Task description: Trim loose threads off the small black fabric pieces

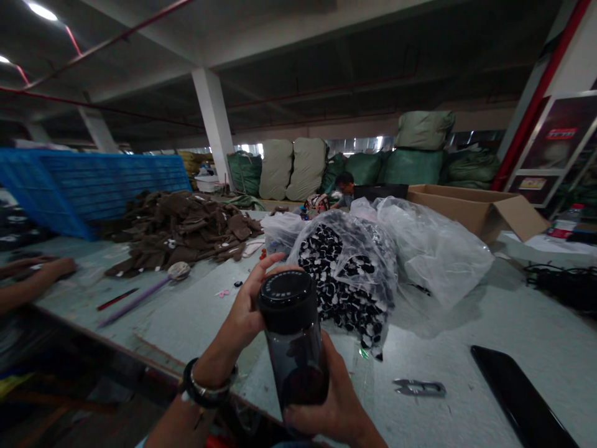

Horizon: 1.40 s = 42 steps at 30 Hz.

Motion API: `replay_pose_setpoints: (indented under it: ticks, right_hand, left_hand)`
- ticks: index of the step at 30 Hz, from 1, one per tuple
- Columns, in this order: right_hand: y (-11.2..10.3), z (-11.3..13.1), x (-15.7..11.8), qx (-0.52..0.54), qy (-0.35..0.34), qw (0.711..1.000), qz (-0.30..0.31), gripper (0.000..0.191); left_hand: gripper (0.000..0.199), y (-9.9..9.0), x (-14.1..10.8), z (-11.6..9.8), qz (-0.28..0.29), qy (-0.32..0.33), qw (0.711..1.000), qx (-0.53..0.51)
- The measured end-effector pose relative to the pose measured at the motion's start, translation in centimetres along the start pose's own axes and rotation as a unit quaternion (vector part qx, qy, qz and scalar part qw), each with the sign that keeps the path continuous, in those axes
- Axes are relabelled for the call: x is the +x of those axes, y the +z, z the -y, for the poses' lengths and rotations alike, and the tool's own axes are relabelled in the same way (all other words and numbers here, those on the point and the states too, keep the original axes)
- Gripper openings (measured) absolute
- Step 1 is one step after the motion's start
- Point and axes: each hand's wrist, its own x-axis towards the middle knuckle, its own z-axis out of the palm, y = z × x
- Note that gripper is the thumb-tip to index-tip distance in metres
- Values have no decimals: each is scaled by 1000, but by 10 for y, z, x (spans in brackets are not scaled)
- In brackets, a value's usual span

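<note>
Head view: the black-capped tumbler leans slightly between two hands over the worktable's near edge. The right hand wraps its lower body, probably bearing the weight; the left hand curls around the cap, fingers partly closed, perhaps to steady or turn it. Just beyond the grip, a clear plastic bag of black-and-white pieces rests on the pale worktable; thread snips lie to its right. Stuffed green sacks line the room behind.

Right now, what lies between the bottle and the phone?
Small snips lie on the table between the bottle and the phone, as the head view shows.
</note>
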Motion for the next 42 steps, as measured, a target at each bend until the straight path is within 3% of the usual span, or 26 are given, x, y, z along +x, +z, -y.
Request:
replay_pose_setpoints:
  ticks: [5,8,10,12,14,16,21,25,27,30,32,34,40,42]
  right_hand:
    - [-6,0,2,-3,-29,999,-32,80]
    - [-9,-1,3,-62,-44,995,-62,83]
    - [-9,-3,5,-105,-45,990,-84,84]
    - [-7,-3,7,-128,-40,986,-97,84]
    - [-5,-3,7,-126,-35,987,-99,82]
    - [-4,-3,7,-111,-35,988,-99,81]
    - [-8,-2,3,-96,-47,988,-112,78]
    - [-15,5,3,-123,-79,981,-127,77]
    - [-17,8,5,-139,-88,979,-122,78]
    - [-16,7,9,-142,-82,978,-125,76]
    - [-13,5,10,-139,-75,977,-142,76]
    - [-11,2,10,-138,-70,976,-152,78]
    - [-13,-1,3,-139,-56,980,-128,80]
    - [-14,-2,1,-137,-68,980,-126,83]
  left_hand:
    - [53,-11,8,13,-103,-36,991,75]
    - [40,-7,1,6,-152,12,984,88]
    - [47,3,-7,-5,-130,71,982,116]
    - [68,16,-15,-16,-95,107,973,182]
    - [77,27,-18,-23,-97,105,964,226]
    - [72,32,-17,-22,-92,78,972,204]
    - [68,8,1,2,-42,19,995,89]
    - [50,-9,7,15,-143,-9,981,131]
    - [41,-4,3,11,-160,19,980,120]
    - [50,16,-8,-4,-99,87,984,116]
    - [65,30,-13,-13,-64,85,981,160]
    - [64,38,-14,-15,-58,49,981,177]
    - [60,22,-1,1,-29,-18,996,86]
    - [51,12,5,9,-59,-40,994,80]
